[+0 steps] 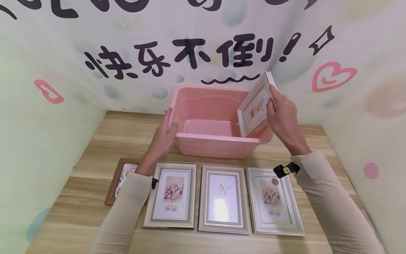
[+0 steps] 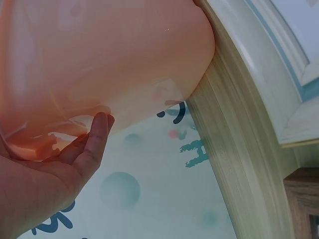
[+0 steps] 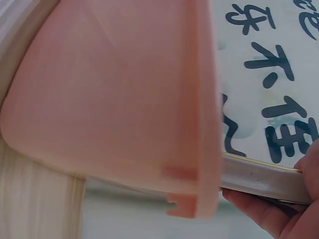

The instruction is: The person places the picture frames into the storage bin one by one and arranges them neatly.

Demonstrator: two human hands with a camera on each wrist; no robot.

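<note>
A pink plastic basin (image 1: 219,147) stands on the wooden table near the back wall. My left hand (image 1: 162,137) grips its left rim, and the left wrist view shows the fingers (image 2: 92,149) curled under the edge. My right hand (image 1: 282,114) pinches the upper edge of a white picture frame (image 1: 253,109) with a plant print. This frame leans at a tilt, its lower end inside the basin's right side. In the right wrist view its edge (image 3: 264,180) passes behind the basin's rim (image 3: 207,109).
Three pale picture frames lie face up in a row in front of the basin: left (image 1: 171,197), middle (image 1: 223,201) and right (image 1: 275,201). A brown wooden frame (image 1: 115,183) lies further left, partly behind my left forearm. Printed cloth walls (image 1: 203,21) surround the table.
</note>
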